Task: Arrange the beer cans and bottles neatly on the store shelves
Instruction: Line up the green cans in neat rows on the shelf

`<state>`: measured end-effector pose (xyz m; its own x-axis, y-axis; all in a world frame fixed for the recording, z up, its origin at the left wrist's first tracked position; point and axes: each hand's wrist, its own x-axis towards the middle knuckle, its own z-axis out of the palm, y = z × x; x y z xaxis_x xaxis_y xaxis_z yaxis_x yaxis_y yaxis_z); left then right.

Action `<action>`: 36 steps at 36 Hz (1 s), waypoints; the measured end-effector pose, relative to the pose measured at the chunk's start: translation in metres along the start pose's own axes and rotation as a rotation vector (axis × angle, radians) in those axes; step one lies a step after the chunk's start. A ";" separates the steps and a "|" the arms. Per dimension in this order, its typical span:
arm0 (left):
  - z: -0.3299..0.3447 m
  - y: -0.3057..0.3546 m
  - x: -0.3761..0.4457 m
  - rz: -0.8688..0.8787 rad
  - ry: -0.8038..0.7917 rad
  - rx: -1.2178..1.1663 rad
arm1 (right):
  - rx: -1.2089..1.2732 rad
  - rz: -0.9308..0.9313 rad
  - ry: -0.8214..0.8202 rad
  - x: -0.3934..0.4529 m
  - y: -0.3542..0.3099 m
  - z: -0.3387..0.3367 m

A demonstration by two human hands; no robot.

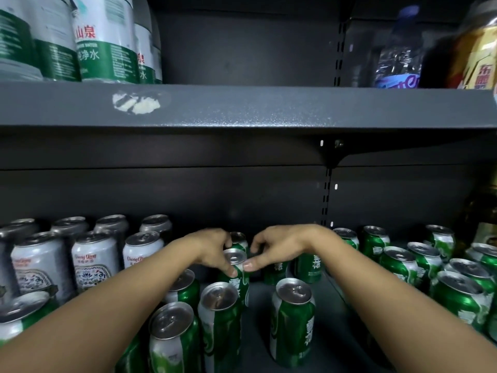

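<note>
From the head view, the lower shelf (317, 332) is a dark grey metal deck with a matte, slightly speckled finish, and its one open strip runs from the front edge back toward the middle, between two clusters of green beer cans. The upper shelf (242, 109) overhangs close above, its front lip scuffed by a pale patch of torn sticker residue (137, 102), so headroom over the cans is limited. The back panel (215, 192) is flat dark metal with a slotted upright (326, 195) right of centre.

Both hands meet at the middle of the lower shelf on one upright green can (236, 267). The left hand (212, 250) curls over its left side, thumb tip on the rim; the right hand (279, 247) curls in from the right, thumb tip pressed beside the other thumb at the can's shoulder. Together they pinch this can near its silver top.

In front of it, toward the front edge, stand more green cans: one tilted with its lid facing out (219, 313), another at the near left (172, 337), and a lone one (293, 321) in the open strip. A loose group of green cans (419, 267) crowds the right end, unevenly spaced. At the left end, white cans with patterned labels (92, 262) stand in tidier rows, silver lids up.

On the upper shelf, large white-and-green water jugs (105, 39) fill the left end; a clear plastic bottle (400, 47) and a gold-labelled container (473, 49) sit at the right end.
</note>
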<state>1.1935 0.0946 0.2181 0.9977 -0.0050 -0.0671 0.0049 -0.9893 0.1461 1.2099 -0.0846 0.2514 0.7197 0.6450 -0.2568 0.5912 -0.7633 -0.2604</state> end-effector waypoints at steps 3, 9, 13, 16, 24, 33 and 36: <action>0.001 0.004 -0.001 0.040 0.013 -0.099 | -0.074 0.072 -0.222 -0.022 0.001 0.002; 0.011 0.012 0.004 0.062 0.035 -0.045 | -0.144 0.086 -0.229 -0.029 0.012 0.023; 0.010 0.012 0.004 0.048 0.044 -0.033 | -0.086 0.074 -0.056 -0.023 0.022 0.018; 0.011 0.012 0.006 0.038 0.050 -0.031 | -0.077 0.112 0.070 -0.014 0.026 0.017; 0.014 0.010 0.005 0.030 0.049 -0.031 | -0.094 0.238 0.241 0.019 0.041 0.030; 0.013 0.010 0.005 0.031 0.037 -0.002 | -0.114 0.291 0.221 0.011 0.046 0.026; 0.009 0.013 0.004 0.049 0.017 0.061 | -0.145 0.288 0.216 -0.018 0.049 0.003</action>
<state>1.1974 0.0803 0.2109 0.9977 -0.0516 -0.0448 -0.0475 -0.9949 0.0886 1.2246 -0.1331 0.2406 0.9148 0.3927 -0.0941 0.3876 -0.9193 -0.0678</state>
